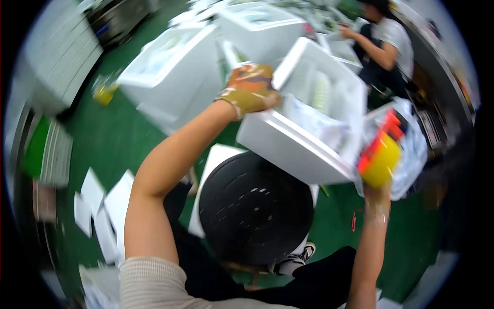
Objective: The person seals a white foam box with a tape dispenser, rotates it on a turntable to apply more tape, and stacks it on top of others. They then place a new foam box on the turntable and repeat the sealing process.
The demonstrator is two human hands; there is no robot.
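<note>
A white foam box [288,141] is tilted in front of me, above a round black turntable-like disc [256,211]. Inside it lie a clear plastic bag [314,121] and a pale green, ridged vegetable [321,92] in wrapping. My left hand [251,90], in a camouflage-patterned glove, is closed on the box's near left rim. On the right, my right hand [378,193] is closed round a red tape dispenser [391,125] with a yellow tape roll [383,160]. The dispenser is blurred by motion beside the box's right corner, and my right fingers are mostly hidden behind it.
More white foam boxes [177,85] stand ahead on the green floor [128,134]. A co-worker [383,49] crouches at the far right. White foam sheets [103,226] lie at my left. A white plastic bag [414,154] sits on the right, near a small red item [354,221].
</note>
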